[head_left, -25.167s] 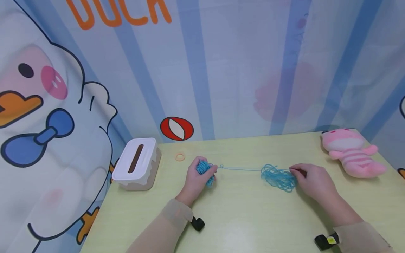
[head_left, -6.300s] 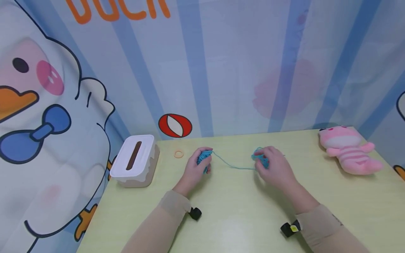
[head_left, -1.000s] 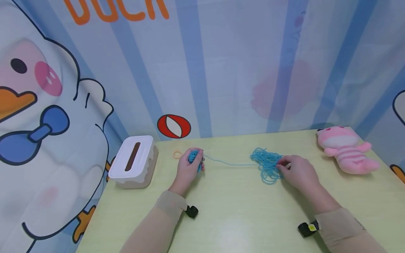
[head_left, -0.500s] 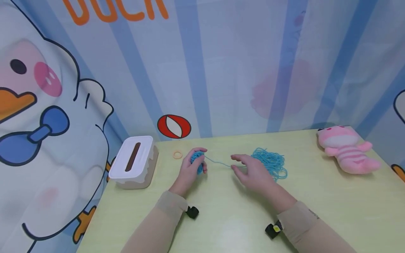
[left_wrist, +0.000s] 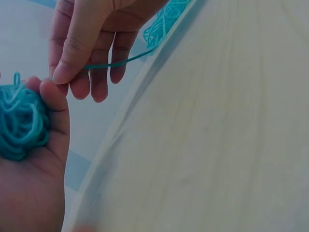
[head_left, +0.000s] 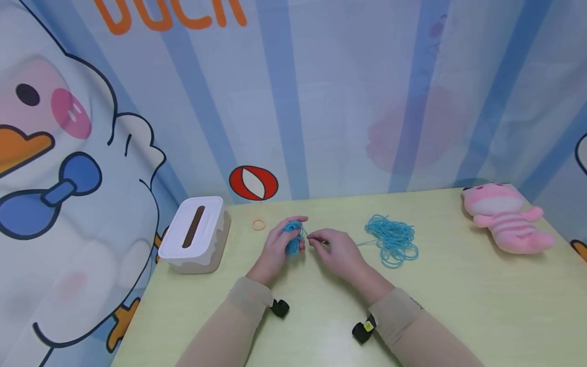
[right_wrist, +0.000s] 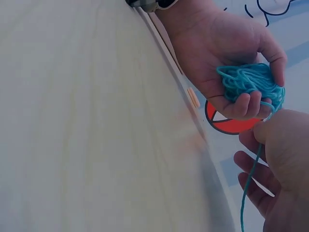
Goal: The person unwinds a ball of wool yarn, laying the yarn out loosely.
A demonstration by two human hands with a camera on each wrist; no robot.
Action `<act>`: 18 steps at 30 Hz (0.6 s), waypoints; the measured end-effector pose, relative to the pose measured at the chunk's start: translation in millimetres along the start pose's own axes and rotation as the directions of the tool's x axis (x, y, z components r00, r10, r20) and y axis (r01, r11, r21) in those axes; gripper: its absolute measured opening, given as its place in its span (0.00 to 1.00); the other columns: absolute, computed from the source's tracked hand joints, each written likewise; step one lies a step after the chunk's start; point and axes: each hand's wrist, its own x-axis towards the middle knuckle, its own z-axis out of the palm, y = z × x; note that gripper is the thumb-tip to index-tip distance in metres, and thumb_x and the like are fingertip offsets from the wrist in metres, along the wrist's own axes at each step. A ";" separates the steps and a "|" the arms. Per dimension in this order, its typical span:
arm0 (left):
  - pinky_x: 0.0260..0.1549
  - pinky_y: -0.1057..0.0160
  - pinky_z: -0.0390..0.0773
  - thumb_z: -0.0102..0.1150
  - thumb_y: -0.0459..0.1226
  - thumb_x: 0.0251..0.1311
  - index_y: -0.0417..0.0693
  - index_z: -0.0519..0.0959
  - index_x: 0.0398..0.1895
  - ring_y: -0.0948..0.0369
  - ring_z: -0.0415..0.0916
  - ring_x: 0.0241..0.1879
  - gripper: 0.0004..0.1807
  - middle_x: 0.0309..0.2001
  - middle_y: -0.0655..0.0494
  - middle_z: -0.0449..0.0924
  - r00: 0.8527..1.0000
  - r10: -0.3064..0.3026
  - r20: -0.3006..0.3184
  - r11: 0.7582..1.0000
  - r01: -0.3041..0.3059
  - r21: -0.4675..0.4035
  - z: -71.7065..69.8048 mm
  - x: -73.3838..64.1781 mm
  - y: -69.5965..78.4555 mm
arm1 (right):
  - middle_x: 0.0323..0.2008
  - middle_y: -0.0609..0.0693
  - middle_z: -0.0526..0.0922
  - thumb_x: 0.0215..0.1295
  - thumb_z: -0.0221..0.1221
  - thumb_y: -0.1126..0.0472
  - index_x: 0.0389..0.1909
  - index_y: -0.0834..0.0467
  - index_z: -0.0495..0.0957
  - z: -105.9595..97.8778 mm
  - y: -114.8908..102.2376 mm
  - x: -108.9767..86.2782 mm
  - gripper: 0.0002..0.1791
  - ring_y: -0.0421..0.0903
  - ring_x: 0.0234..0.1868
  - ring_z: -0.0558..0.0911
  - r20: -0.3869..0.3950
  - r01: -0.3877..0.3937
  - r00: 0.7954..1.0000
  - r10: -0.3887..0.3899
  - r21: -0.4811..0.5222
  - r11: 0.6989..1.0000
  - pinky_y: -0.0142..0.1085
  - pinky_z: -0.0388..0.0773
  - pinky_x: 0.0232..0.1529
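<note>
My left hand (head_left: 271, 255) holds a small wound ball of blue yarn (head_left: 294, 246), fingers and thumb curled round it; the right wrist view shows the ball (right_wrist: 251, 79) lying in the palm. Right beside it, my right hand (head_left: 338, 254) pinches the yarn strand (right_wrist: 249, 181) between thumb and forefinger, close to the ball. In the left wrist view the strand (left_wrist: 120, 63) runs back past the other fingers of that hand. It leads to a loose tangled pile of the same yarn (head_left: 395, 240) on the table, right of both hands.
A tissue box (head_left: 208, 216) with a white lid and brown slot stands at the table's left. Near the back edge lies a small orange ring (head_left: 259, 224). A pink striped plush toy (head_left: 509, 224) lies at the far right. Behind the table (head_left: 312, 326) hangs a printed curtain (head_left: 339, 112).
My right hand has gone left from the loose pile, along the strand, to the ball in my left hand. The pile now shows fully. Compared with 6.3 s ago, it lies released from my right hand.
</note>
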 end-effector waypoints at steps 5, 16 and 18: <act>0.42 0.68 0.86 0.50 0.40 0.86 0.48 0.78 0.76 0.58 0.82 0.34 0.22 0.38 0.50 0.80 0.998 0.020 -0.058 0.998 -0.017 0.057 0.5 -0.4 0.6 | 0.50 0.53 0.95 0.79 0.65 0.60 0.54 0.58 0.91 -1.0 4.0 -4.7 0.11 0.54 0.54 0.93 -0.049 0.018 0.999 -0.018 -0.006 1.000 0.52 0.89 0.59; 0.41 0.66 0.89 0.66 0.39 0.78 0.36 0.82 0.58 0.56 0.84 0.34 0.15 0.62 0.47 0.85 0.989 0.068 -0.134 0.994 -0.055 0.099 -2.1 4.4 -8.9 | 0.44 0.50 0.94 0.79 0.65 0.60 0.53 0.59 0.90 -31.6 23.6 -19.5 0.10 0.50 0.47 0.93 -0.179 0.072 0.981 -0.079 -0.045 0.996 0.50 0.90 0.50; 0.39 0.65 0.88 0.65 0.40 0.79 0.38 0.81 0.57 0.55 0.83 0.34 0.14 0.54 0.45 0.87 0.987 0.057 -0.149 0.995 -0.045 0.087 -2.7 3.6 -9.3 | 0.42 0.51 0.94 0.80 0.64 0.60 0.53 0.59 0.90 -43.0 29.8 -22.3 0.10 0.50 0.45 0.92 -0.188 0.066 0.980 -0.072 -0.037 0.997 0.47 0.90 0.45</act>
